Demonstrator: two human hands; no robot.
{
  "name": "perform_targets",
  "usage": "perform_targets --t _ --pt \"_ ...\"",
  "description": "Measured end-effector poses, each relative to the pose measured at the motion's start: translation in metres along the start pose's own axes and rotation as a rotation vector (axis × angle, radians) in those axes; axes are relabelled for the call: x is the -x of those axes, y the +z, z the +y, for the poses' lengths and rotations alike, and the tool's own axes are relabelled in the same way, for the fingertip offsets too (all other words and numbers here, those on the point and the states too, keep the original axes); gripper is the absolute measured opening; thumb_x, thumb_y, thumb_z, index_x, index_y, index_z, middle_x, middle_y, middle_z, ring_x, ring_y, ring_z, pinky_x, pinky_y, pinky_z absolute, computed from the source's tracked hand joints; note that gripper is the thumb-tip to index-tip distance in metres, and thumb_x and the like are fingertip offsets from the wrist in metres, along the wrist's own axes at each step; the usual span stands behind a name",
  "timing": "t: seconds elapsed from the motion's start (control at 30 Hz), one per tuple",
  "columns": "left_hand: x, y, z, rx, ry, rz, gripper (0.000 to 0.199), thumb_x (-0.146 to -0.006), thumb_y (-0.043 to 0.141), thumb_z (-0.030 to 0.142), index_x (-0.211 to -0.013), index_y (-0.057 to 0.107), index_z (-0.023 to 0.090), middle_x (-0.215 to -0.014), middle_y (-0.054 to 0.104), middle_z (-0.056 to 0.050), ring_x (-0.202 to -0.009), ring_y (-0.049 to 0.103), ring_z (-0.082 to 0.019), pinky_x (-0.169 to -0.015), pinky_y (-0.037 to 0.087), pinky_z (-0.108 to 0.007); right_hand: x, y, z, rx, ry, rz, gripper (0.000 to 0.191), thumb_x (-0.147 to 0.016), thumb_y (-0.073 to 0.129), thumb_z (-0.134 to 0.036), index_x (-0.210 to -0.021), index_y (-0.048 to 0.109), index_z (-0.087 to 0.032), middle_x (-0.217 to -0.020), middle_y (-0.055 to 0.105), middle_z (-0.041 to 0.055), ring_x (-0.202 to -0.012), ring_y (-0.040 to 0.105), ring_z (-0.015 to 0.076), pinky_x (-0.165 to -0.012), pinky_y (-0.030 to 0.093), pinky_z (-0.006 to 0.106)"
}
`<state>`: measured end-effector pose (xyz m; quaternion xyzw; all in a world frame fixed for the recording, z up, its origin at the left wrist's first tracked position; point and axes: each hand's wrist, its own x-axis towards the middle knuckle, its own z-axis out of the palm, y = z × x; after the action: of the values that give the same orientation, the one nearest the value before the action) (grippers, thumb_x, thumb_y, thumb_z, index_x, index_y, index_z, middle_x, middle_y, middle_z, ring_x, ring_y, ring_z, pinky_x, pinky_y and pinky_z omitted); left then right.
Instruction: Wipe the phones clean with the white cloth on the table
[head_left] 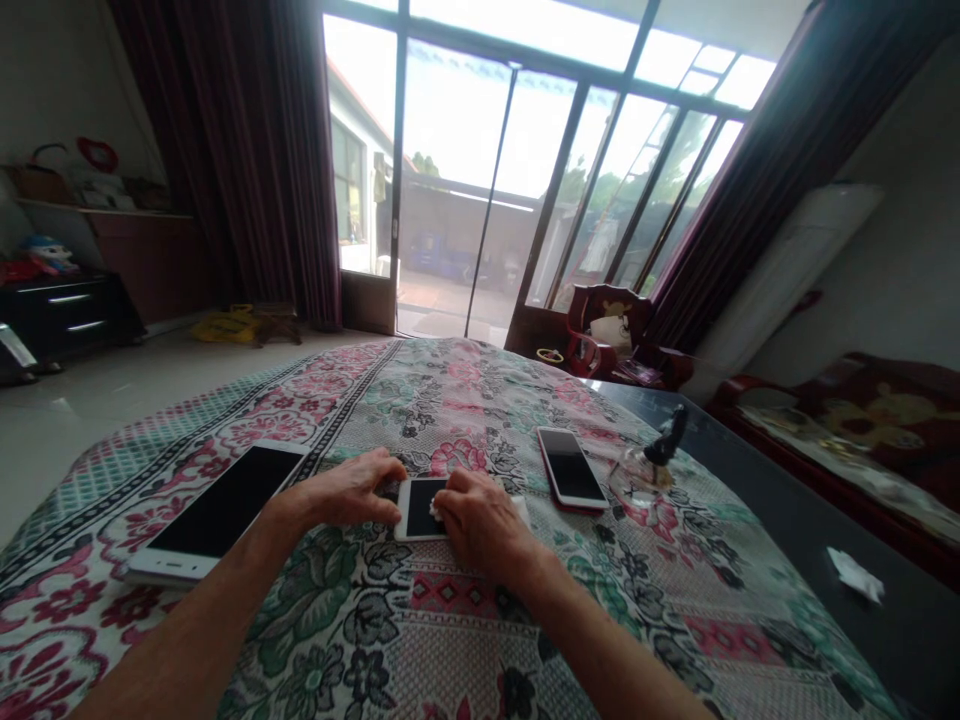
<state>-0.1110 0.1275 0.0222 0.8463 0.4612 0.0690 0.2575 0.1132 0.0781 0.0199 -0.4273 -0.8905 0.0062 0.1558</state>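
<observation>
A white phone [414, 508] with a dark screen lies flat on the patterned tablecloth [457, 620]. At its left end my left hand [360, 488] rests with thumb and fingers apart, the tips at the phone's edge. My right hand [480, 520] is closed over the right part of the screen, pinching a small white tissue [435, 508] against it; more white shows behind the hand. To the left lies a larger white device [225, 505] with a black screen, partly behind my left forearm. A phone with a red edge [572, 468] lies to the right.
Right of the phones stands a clear glass container with a black top [664, 440]. A crumpled white tissue [856, 575] lies on the dark surface [810, 540] at the right. Beyond the table are a wooden chair [611, 330], glass doors and dark curtains.
</observation>
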Motion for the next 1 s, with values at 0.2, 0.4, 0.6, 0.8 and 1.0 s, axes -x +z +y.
perform_targets --t 0.2,0.4,0.6,0.8,1.0 --pt "-0.002 0.003 -0.004 0.043 0.013 0.029 0.031 -0.066 0.063 0.038 -0.094 0.061 0.024 -0.088 0.048 0.002 -0.084 0.052 -0.019 -0.074 0.042 -0.027 -0.007 0.007 -0.015 0.043 0.008 -0.001 0.020 -0.090 0.048 -0.022 -0.074 0.059 -0.018 -0.082 0.053 0.0016 -0.075 0.048 0.0128 -0.068 0.032 0.026" --pt "-0.002 0.005 -0.007 0.094 -0.013 0.053 0.042 -0.062 0.066 0.038 -0.101 0.062 0.022 -0.092 0.054 0.000 -0.085 0.055 -0.020 -0.075 0.044 -0.027 0.007 0.004 -0.028 0.070 0.024 0.008 0.022 -0.092 0.046 -0.024 -0.077 0.061 -0.019 -0.085 0.055 0.0027 -0.079 0.049 0.0144 -0.069 0.032 0.026" --pt "0.001 0.011 -0.009 0.167 -0.023 0.085 0.056 -0.063 0.066 0.040 -0.115 0.061 0.022 -0.104 0.057 -0.002 -0.093 0.056 -0.021 -0.083 0.046 -0.027 0.024 -0.008 -0.022 0.084 0.123 -0.002 0.024 -0.092 0.045 -0.023 -0.076 0.063 -0.019 -0.085 0.056 0.0025 -0.077 0.051 0.0134 -0.069 0.034 0.024" --pt "-0.001 0.019 -0.013 0.206 -0.034 0.121 0.058 -0.062 0.065 0.037 -0.117 0.061 0.020 -0.110 0.059 -0.004 -0.100 0.058 -0.023 -0.087 0.047 -0.027 0.049 -0.017 0.003 0.104 0.301 0.031 0.026 -0.094 0.044 -0.025 -0.080 0.065 -0.019 -0.088 0.057 0.0033 -0.079 0.055 0.0123 -0.071 0.036 0.022" --pt "0.007 0.023 -0.005 0.179 -0.037 0.165 0.059 -0.066 0.059 0.040 -0.122 0.059 0.020 -0.118 0.058 -0.005 -0.112 0.053 -0.026 -0.099 0.040 -0.031 0.060 -0.015 0.010 0.106 0.374 0.056 0.026 -0.094 0.043 -0.026 -0.088 0.067 -0.020 -0.093 0.058 0.0042 -0.084 0.056 0.0128 -0.074 0.037 0.021"
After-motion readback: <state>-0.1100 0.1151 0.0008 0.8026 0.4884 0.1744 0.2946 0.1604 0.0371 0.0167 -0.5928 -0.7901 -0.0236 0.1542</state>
